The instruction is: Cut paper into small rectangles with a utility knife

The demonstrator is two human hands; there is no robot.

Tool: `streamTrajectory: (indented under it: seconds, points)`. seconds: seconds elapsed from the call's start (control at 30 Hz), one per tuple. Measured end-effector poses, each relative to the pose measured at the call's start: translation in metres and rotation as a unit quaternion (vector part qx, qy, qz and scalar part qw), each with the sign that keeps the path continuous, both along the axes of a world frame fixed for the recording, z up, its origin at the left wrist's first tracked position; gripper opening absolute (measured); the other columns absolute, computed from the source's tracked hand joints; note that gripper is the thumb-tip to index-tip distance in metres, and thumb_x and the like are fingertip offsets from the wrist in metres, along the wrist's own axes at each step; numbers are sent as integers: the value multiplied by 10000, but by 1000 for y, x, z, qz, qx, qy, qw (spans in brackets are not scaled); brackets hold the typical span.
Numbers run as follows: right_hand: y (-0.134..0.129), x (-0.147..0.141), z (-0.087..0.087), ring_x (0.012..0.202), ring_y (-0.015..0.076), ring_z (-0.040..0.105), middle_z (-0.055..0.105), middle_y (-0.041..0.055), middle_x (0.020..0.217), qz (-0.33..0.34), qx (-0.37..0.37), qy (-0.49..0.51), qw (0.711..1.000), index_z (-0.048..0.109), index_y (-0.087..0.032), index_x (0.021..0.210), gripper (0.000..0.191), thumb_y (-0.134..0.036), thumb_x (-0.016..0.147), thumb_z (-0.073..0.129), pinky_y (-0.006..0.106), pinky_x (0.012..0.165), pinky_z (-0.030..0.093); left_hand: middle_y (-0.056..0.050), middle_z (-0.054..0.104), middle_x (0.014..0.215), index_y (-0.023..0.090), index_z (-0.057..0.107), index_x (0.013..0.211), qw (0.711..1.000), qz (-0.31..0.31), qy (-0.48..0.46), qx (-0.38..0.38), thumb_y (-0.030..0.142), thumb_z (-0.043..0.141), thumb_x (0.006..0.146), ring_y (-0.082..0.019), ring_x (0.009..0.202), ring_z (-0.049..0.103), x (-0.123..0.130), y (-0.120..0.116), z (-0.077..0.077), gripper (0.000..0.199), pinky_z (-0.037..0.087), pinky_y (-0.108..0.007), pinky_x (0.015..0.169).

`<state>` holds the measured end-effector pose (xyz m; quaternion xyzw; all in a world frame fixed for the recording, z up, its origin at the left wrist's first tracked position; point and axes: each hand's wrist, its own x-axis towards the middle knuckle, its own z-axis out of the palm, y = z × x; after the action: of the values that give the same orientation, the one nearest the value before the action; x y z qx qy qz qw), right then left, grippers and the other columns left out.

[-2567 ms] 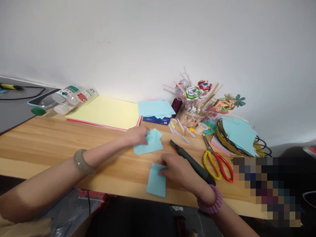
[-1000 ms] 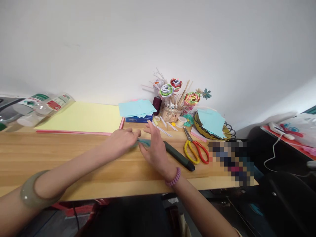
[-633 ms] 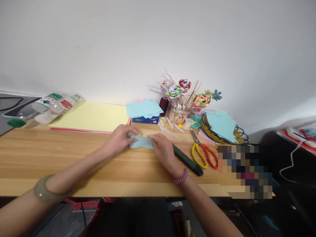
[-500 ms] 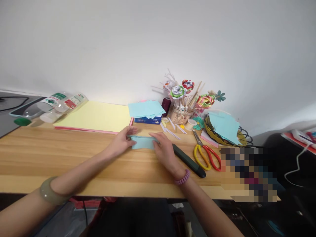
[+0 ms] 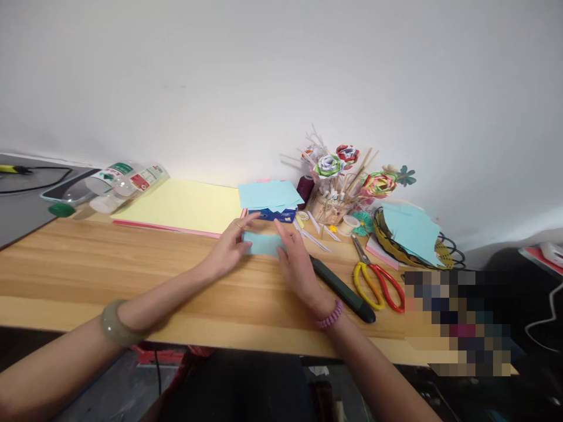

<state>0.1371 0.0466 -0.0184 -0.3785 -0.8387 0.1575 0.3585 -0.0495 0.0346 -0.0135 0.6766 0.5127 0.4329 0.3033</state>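
Note:
A light blue strip of paper (image 5: 264, 244) is stretched between my two hands, just above or on the wooden table. My left hand (image 5: 231, 246) pinches its left end, thumb in front and the index finger lifted beyond the upper edge. At the right end, my right hand (image 5: 298, 262) has its thumb and fingers on the paper, index finger pointing away from me. A dark green long-handled tool (image 5: 341, 288), its far end hidden behind my right hand, lies to the right. Scissors (image 5: 368, 272) with yellow and red handles rest beside it.
Yellow sheets (image 5: 185, 205) and plastic bottles (image 5: 127, 181) lie back left. Blue sheets (image 5: 270, 194) top a blue box (image 5: 281, 215). Paper flowers (image 5: 329, 166) stand in a holder (image 5: 328, 202). A basket (image 5: 385, 237) carries more blue paper. The table's front edge (image 5: 211, 332) is near me.
The view has turned slightly left, so the scene sits further right. The folded ridge seen along the strip's upper edge now looks flat, and my index fingers are more extended.

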Motion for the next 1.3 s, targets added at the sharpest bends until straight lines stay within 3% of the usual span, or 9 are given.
streamTrajectory:
  seconds: [0.1,0.17,0.5,0.6,0.73,0.87,1.03,1.17,1.3]
  points:
    - [1,2,-7,1115,190,472,440,110,1180,11,4,-13,1000,400,-241,1340,605,-16,783,335,396,949,419,-65,527,1170,210,593,1137,999,-23,40,1,36,421,723,-182,1165,474,-2,-2,-2,481,371,-355,1013]
    - [1,3,-12,1153,198,450,429,113,1196,4,5,-16,1000,437,-238,1303,614,16,753,335,412,967,405,-68,545,1161,199,619,1090,998,-29,53,-8,33,424,723,-180,1164,481,-3,-4,-6,447,342,-360,1042]
    - [5,3,-16,1079,193,493,505,99,1112,-27,-11,-10,1000,440,-217,1272,593,27,753,290,424,938,431,-120,477,1329,109,203,1423,997,-13,75,-7,135,356,836,-172,1224,453,-1,2,-17,608,302,-340,1067]
    - [2,1,-15,1071,195,497,506,103,1118,-22,-20,-13,999,428,-215,1285,584,17,768,290,432,930,434,-100,459,1362,141,377,1345,996,-15,93,-4,147,370,833,-192,1264,412,-1,-1,-16,512,277,-358,1083]
    - [1,-1,-11,1085,208,495,506,113,1138,-25,-28,-5,999,429,-208,1279,456,-87,848,341,441,939,427,-61,612,1186,181,571,1165,993,-17,112,-15,155,377,824,-210,1103,547,-5,-3,-7,393,386,-359,998]
    - [7,4,-2,1019,189,535,504,108,1140,-47,-28,17,998,407,-213,1283,380,-268,907,393,406,908,456,-32,634,1125,182,563,1173,991,70,109,-24,187,380,794,-213,1026,575,-31,6,9,421,431,-350,937]
    - [22,13,9,942,173,572,514,109,1117,-82,-6,18,996,424,-199,1268,364,-282,918,369,370,835,491,-61,628,1081,144,536,1218,966,228,114,-44,216,406,728,-236,941,599,-90,31,25,511,471,-336,839]
    - [37,2,23,1032,203,545,559,102,1107,-88,40,-35,995,515,-195,1184,298,-253,908,419,411,895,451,-111,645,1032,105,529,1243,947,278,140,-78,237,512,668,-287,935,605,-122,48,22,591,460,-389,850]
    - [58,-28,33,1042,195,547,562,66,1168,-77,87,-110,987,546,-192,1142,289,-334,892,515,431,884,454,-161,562,1222,96,534,1230,935,315,151,-54,303,529,715,-312,1080,543,-134,54,17,555,397,-418,950]
